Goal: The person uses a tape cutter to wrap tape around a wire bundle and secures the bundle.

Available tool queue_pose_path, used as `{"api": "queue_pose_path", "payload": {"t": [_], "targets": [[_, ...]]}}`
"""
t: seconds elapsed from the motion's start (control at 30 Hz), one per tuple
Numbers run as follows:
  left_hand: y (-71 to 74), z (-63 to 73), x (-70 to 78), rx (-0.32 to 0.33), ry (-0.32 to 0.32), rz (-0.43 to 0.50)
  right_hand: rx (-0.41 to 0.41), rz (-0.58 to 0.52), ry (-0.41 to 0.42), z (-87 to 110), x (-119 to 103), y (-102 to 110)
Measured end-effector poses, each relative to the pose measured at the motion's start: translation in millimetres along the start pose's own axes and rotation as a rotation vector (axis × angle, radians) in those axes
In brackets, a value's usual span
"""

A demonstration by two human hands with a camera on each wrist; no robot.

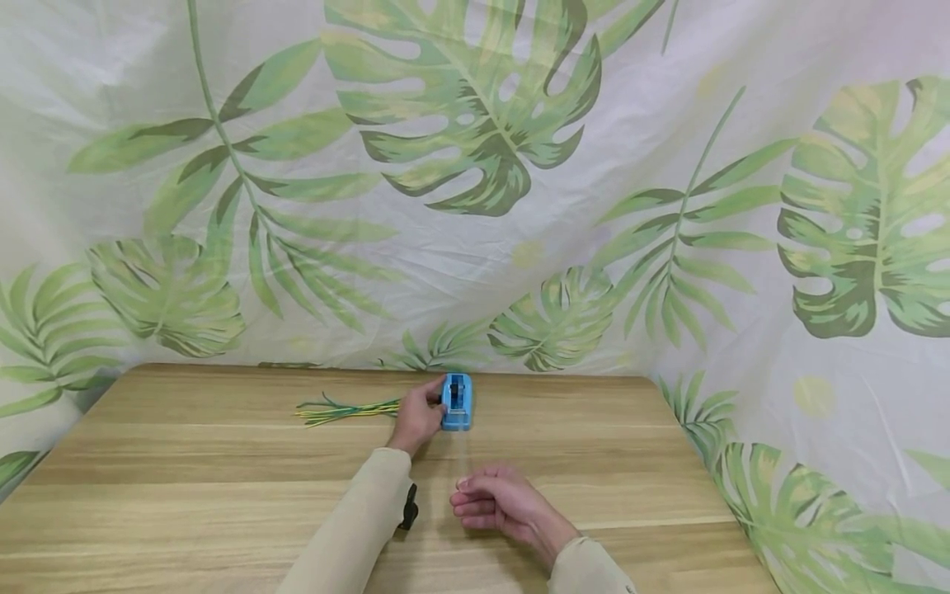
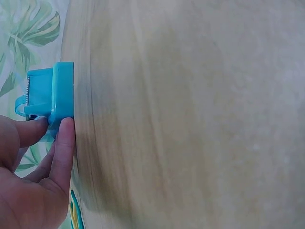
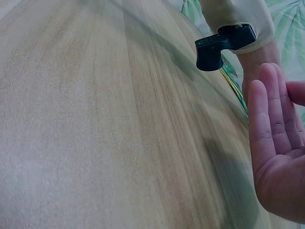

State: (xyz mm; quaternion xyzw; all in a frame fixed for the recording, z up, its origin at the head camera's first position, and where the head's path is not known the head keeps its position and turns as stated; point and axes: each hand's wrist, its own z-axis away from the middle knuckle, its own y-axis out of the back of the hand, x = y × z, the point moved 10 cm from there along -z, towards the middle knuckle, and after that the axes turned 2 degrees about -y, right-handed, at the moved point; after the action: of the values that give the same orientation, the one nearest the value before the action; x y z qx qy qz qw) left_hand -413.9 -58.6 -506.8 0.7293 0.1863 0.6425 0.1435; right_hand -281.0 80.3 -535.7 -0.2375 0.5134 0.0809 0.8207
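A blue tape dispenser (image 1: 466, 406) stands near the far edge of the wooden table, and my left hand (image 1: 418, 419) grips its left side. The left wrist view shows the dispenser (image 2: 63, 90) side-on, with its toothed cutting edge and my left thumb and fingers around its lower part. A strip of clear tape (image 1: 463, 455) stretches from the dispenser toward me. My right hand (image 1: 508, 505) pinches its near end between thumb and forefinger. In the right wrist view, the other fingers of the right hand (image 3: 281, 179) are extended, and the pinch lies mostly out of frame.
Thin green and yellow wires (image 1: 345, 411) lie in a loose bundle left of my left hand, partly behind it. The wooden table (image 1: 223, 487) ends at a leaf-patterned cloth (image 1: 475, 247). A black device (image 1: 409, 508) is strapped at my left wrist.
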Motion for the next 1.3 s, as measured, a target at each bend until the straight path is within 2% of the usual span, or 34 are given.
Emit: {"api": "queue_pose_path", "payload": {"t": [0.67, 0.93, 1.17, 1.3], "targets": [[-0.4, -3.0, -3.9, -0.005, 0.036, 0.012, 0.01, 0.006, 0.008, 1.6, -1.5, -0.6], [-1.4, -4.1, -2.3, -0.013, 0.035, 0.005, -0.005, 0.007, 0.01, 1.6, -2.2, -1.1], [0.0, -4.1, -0.5, -0.004, 0.01, 0.006, -0.019, 0.003, 0.001, 2.8, -1.6, -1.5], [-1.2, -4.9, -2.5, -0.005, 0.026, 0.019, -0.018, 0.0, 0.004, 3.4, -1.9, -2.1]]}}
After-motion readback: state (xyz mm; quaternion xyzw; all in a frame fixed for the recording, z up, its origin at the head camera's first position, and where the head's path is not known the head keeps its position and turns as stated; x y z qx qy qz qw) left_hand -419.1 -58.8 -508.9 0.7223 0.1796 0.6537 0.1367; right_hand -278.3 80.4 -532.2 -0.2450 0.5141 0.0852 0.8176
